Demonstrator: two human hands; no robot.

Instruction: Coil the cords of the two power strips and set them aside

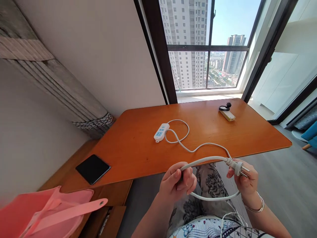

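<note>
A white power cord (pixel 205 160) runs between my two hands in front of the table's near edge. My left hand (pixel 177 181) is closed, its fingers pinching the cord. In my right hand (pixel 247 180) sits the white plug (pixel 238 167), its metal prongs pointing to the right. Below, the cord hangs in a loop from one hand to the other. From the right hand, more cord leads back over the table in curves to a white power strip (pixel 161 132) with blue socket faces.
On the brown table (pixel 133 142) lie a black tablet-like slab (pixel 93 169) at the left and a pale strip with a coiled black cord (pixel 227 115) at the far right. A pink bag (pixel 47 211) is at the lower left. Behind the table is a window (pixel 209 48).
</note>
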